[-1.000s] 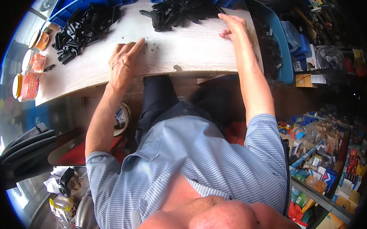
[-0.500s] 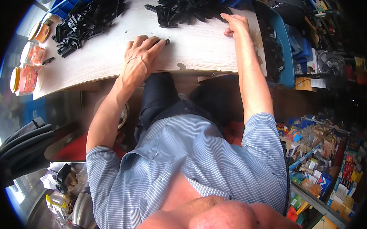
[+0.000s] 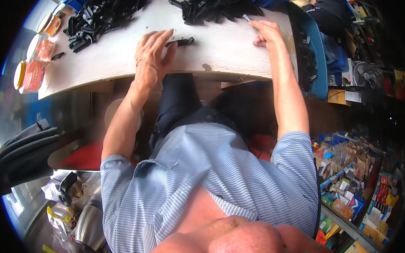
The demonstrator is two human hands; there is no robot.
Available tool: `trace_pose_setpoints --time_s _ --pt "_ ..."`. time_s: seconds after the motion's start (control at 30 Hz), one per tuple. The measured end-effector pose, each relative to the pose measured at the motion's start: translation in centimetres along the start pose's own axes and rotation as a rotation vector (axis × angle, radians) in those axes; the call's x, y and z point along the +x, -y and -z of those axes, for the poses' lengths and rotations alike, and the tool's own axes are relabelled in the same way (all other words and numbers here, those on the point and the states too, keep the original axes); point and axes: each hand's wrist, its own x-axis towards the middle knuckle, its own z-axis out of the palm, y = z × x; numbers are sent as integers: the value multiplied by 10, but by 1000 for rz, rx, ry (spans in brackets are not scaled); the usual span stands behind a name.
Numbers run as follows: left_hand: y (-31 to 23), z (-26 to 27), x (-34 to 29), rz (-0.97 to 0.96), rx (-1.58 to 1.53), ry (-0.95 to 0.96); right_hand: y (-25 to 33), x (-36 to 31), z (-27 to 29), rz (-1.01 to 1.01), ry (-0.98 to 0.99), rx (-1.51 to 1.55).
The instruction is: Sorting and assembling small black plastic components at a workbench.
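On the pale tabletop (image 3: 215, 50), my left hand (image 3: 150, 56) rests with its fingers stretched and the thumb apart from them. A slim black plastic part (image 3: 184, 41) lies at the gap between that thumb and the forefinger; its near end is partly hidden by the hand. Farther right, my right hand (image 3: 269, 34) pinches a small silvery piece (image 3: 246, 17) between thumb and forefinger, the other fingers curled. The piece is too small to name. Just beyond it spreads a pile of black plastic parts (image 3: 212, 8).
A second heap of black parts (image 3: 103, 18) lies at the far left, near several lidded jars (image 3: 32, 76). Blue bins (image 3: 262, 0) stand along the back. A teal tub (image 3: 322, 64) with dark pieces sits beyond the table's right edge. Packed shelves (image 3: 345, 178) fill the right side.
My left hand has turned and its fingers have straightened, uncovering the black part that was mostly under it. The right hand has drawn slightly back from the pile, showing the silvery piece.
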Motion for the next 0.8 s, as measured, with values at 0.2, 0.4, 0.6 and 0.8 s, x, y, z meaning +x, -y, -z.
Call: trace_pose_setpoints --time_s 0.2,0.4,0.6,0.8 --pt "-14 8 12 -72 -56 -82 -2 -42 -19 72 397 160" --pt "-11 -3 22 -198 4 79 20 -85 -91 152 742 113" --pt "7 0 8 -120 -18 54 26 -94 -119 76 698 152" --pt "14 -9 7 -110 -1 169 18 -97 -134 93 338 69"
